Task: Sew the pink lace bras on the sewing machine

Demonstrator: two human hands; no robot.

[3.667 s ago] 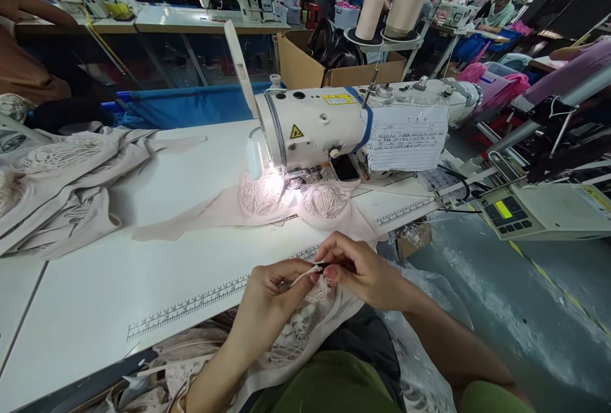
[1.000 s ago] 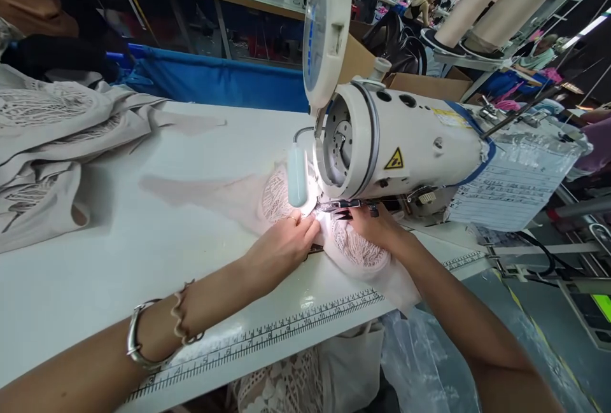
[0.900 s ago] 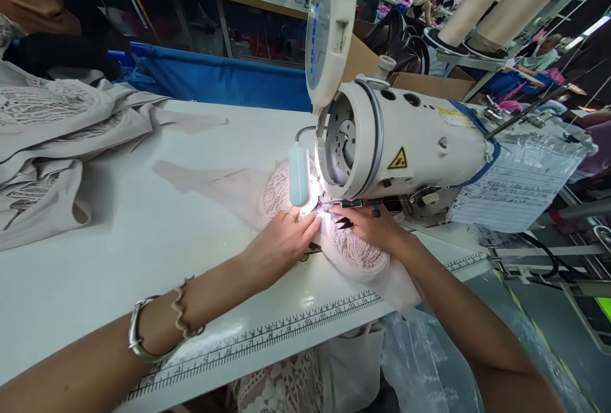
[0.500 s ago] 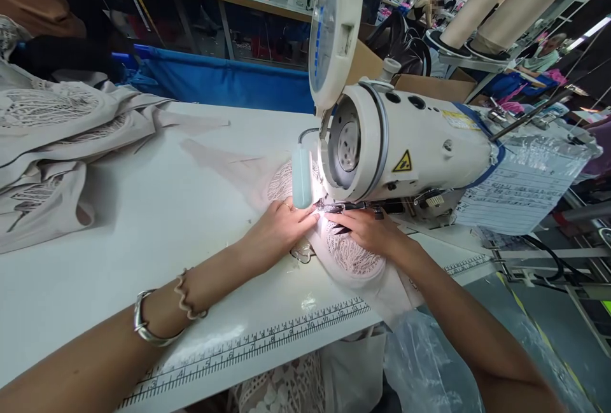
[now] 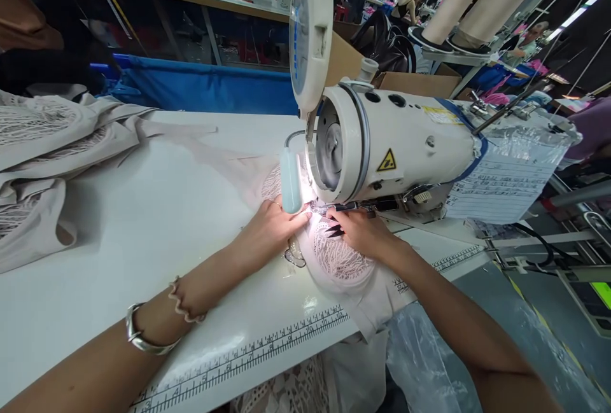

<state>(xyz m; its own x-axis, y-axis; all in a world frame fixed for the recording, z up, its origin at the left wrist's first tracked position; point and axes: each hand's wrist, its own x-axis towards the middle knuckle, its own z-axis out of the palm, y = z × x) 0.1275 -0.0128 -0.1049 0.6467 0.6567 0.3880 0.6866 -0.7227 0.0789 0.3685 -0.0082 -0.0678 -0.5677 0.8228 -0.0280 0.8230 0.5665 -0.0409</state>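
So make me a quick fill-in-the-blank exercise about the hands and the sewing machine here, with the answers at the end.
1. The left hand and right hand both touch the lace garment on the table, whose top is coloured ____.
2. A silver bangle is worn on the ____ wrist.
3. Pointed tips coloured ____ show by the right hand.
4. On the sewing machine, the warning triangle has a ____ background.

Missing words: white; left; black; yellow.

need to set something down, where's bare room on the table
Most room: white tabletop between fabric pile and left forearm. Smaller patch: between forearm and ruler markings. Crowded: beside the sewing machine, where left hand and right hand touch lace fabric.
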